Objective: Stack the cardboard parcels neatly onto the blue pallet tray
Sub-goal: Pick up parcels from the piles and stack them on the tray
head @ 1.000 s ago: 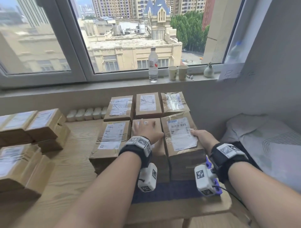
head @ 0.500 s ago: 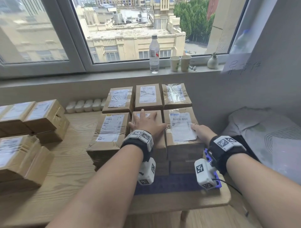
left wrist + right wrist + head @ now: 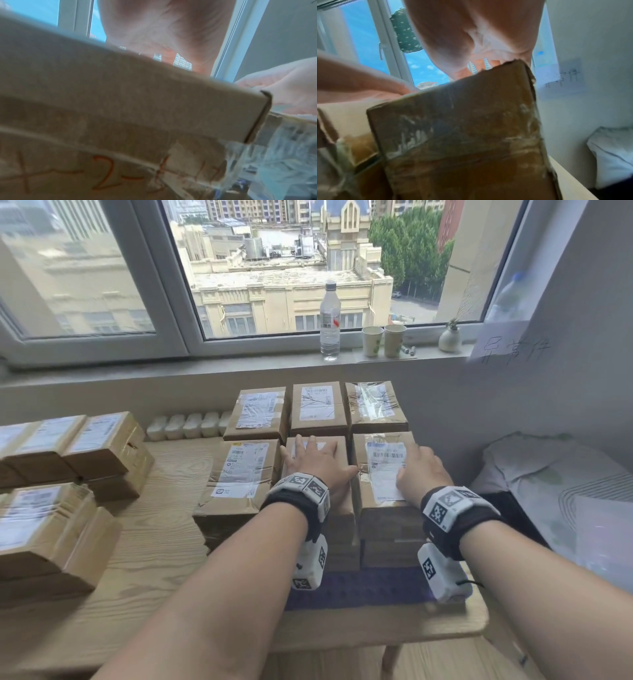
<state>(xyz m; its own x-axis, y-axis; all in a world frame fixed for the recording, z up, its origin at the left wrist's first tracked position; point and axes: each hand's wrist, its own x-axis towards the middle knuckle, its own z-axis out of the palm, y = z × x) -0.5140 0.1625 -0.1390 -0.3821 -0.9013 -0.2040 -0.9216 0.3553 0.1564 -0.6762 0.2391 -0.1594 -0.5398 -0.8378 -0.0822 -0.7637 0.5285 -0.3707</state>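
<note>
Brown cardboard parcels with white labels stand in stacked columns on the blue pallet tray point(image 3: 370, 587) at the table's right end. My left hand point(image 3: 317, 460) lies flat, fingers spread, on top of the front middle parcel point(image 3: 339, 446). My right hand point(image 3: 419, 470) rests palm down on the label of the front right parcel point(image 3: 380, 460). The left wrist view has my palm point(image 3: 164, 33) above that parcel's front face point(image 3: 120, 94). In the right wrist view my palm point(image 3: 471, 33) presses the top edge of the right parcel point(image 3: 462, 128).
More parcels sit in piles at the table's left point(image 3: 61, 474). A row of white containers point(image 3: 188, 426) lines the wall. On the sill stand a water bottle point(image 3: 330, 320), two paper cups point(image 3: 383, 340) and a small vase point(image 3: 449, 337). Bedding point(image 3: 555, 491) lies to the right.
Both hands have slid a little forward over the parcel tops; the right hand now covers more of the label. The head view has shifted slightly.
</note>
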